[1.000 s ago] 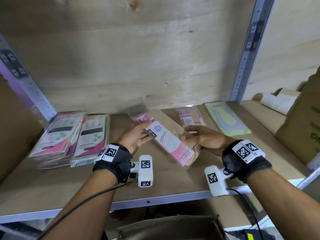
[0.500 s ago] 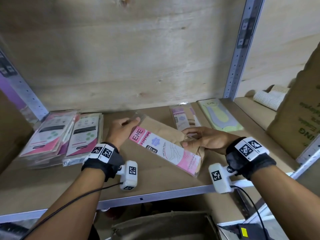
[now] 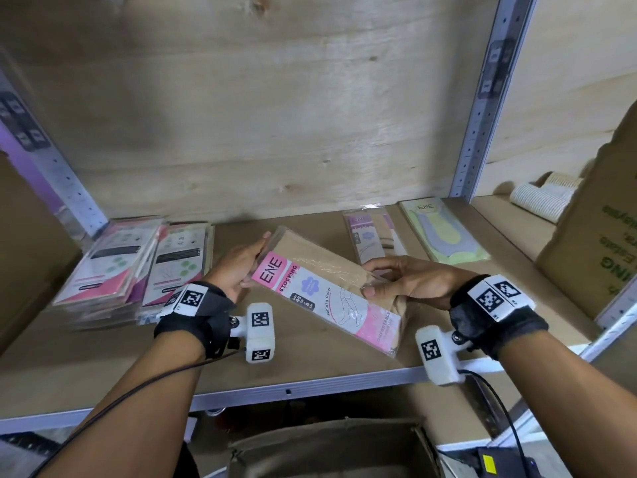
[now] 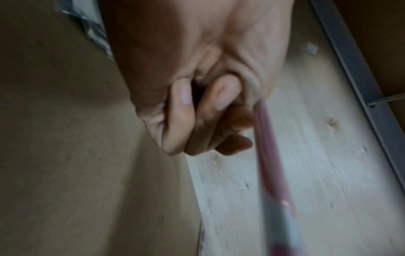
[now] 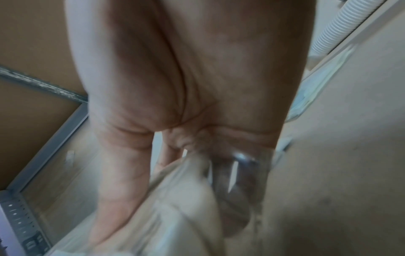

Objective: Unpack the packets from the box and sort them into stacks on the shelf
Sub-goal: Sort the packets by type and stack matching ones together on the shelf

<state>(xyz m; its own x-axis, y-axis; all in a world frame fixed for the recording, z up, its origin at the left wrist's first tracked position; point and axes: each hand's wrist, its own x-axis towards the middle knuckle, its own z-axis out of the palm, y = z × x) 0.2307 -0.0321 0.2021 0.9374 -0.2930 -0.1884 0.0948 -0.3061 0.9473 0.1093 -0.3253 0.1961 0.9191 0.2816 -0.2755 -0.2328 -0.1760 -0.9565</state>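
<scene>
Head view: both hands hold one stocking packet (image 3: 324, 298) over the middle of the shelf (image 3: 310, 360), slanted from the back left toward the front edge. The packet is clear plastic with tan hosiery inside and a pink and white card reading "ENE STOCKING". The left hand (image 3: 238, 267) grips its upper left end, fingers laid along the edge. The right hand (image 3: 403, 281) pinches the right long edge, thumb on top and fingers curled beneath. Whether the packet's lower end touches the shelf cannot be told. At the back left corner lie two stacks of pink and white packets (image 3: 134, 267), side by side. Behind the right hand a purple-carded packet (image 3: 370, 236) lies flat, and just beside it, nearer the metal upright (image 3: 482, 108), a green packet (image 3: 444, 232). Beyond the upright sit a rolled ribbed cloth (image 3: 537, 198) and a cardboard carton (image 3: 599, 219). Under the shelf's front edge the open box (image 3: 331, 446) shows.

Left wrist view: the left hand (image 4: 197, 97) is blurred; its fingers (image 4: 181, 117) are curled in, and the packet's pink edge (image 4: 269, 155) runs out from the grip above the shelf board (image 4: 65, 138).

Right wrist view: the right hand (image 5: 186, 86) is blurred, its thumb (image 5: 118, 181) lying along the crinkled clear plastic of the packet (image 5: 186, 199).
</scene>
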